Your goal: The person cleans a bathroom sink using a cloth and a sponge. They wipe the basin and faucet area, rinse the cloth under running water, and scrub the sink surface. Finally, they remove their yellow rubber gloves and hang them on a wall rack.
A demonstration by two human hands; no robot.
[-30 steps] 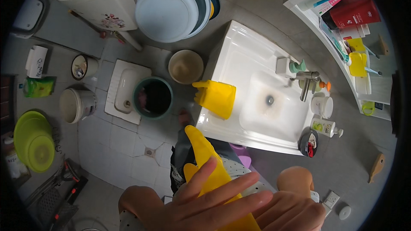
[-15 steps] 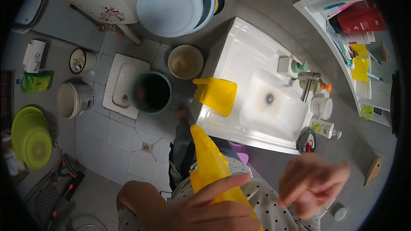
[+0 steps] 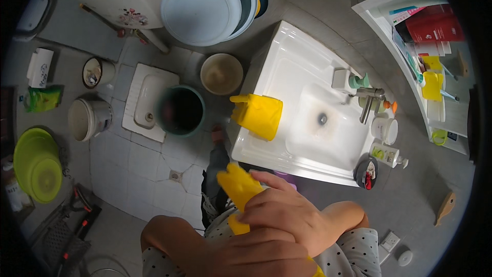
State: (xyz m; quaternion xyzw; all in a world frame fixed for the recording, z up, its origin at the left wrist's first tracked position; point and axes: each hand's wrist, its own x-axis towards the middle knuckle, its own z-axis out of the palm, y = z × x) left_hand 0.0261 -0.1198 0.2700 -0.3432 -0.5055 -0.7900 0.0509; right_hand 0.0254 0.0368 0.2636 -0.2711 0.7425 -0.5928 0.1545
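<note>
In front of my body is a yellow rubber glove (image 3: 237, 187), its fingers pointing away from me to the upper left. My left hand (image 3: 256, 254) grips its lower part from the near side. Just beyond, my right hand (image 3: 287, 213) lies across the glove with its fingers bent round it; the fingertips are partly hidden. The glove's middle is covered by both hands, and a bit of yellow shows below them. A second yellow rubber glove (image 3: 261, 118) lies draped over the left rim of the white sink (image 3: 307, 159).
A faucet (image 3: 370, 95), a pump bottle (image 3: 387, 154) and jars line the sink's right side. On the floor to the left stand a dark green bucket (image 3: 201, 115), a beige bucket (image 3: 221, 74) and a squat toilet (image 3: 134, 97). Stacked basins (image 3: 202, 10) stand behind; a shelf (image 3: 389, 36) hangs at right.
My right hand has swung left from beside the sink's front corner onto the glove. The held glove's fingers have dropped slightly toward me and to the left.
</note>
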